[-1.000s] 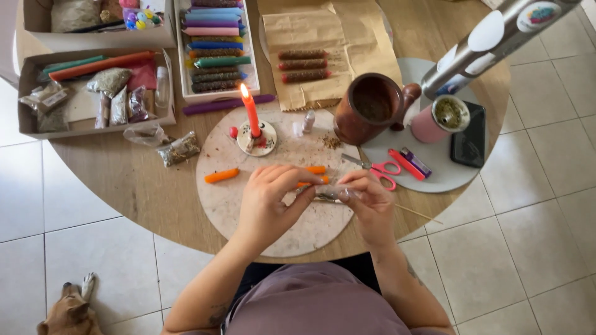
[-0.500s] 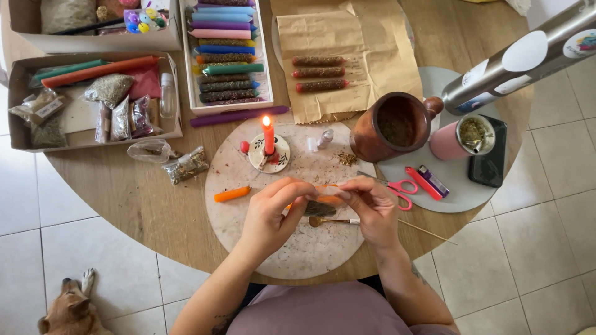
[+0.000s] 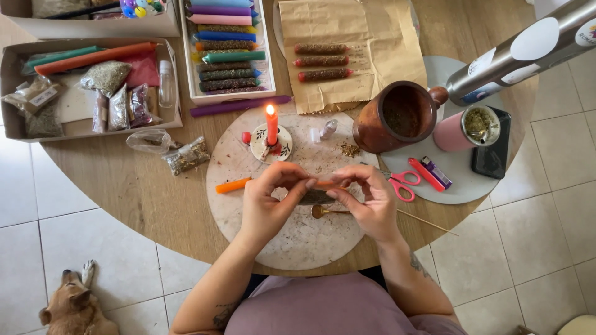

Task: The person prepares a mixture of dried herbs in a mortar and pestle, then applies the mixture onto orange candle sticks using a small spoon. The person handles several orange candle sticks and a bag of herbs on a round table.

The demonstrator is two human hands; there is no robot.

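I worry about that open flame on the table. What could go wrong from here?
The lit red candle burns just beyond the left hand and right hand, which work a dark herb-coated candle; a reach forward could meet the flame. The brown paper and loose dried herbs nearby might catch.

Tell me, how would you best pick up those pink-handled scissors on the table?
Take the scissors by the pink handle loops, coming from above on the near side. They lie flat, loops toward the person, just beside the right hand, blades pointing away toward the brown clay jug.
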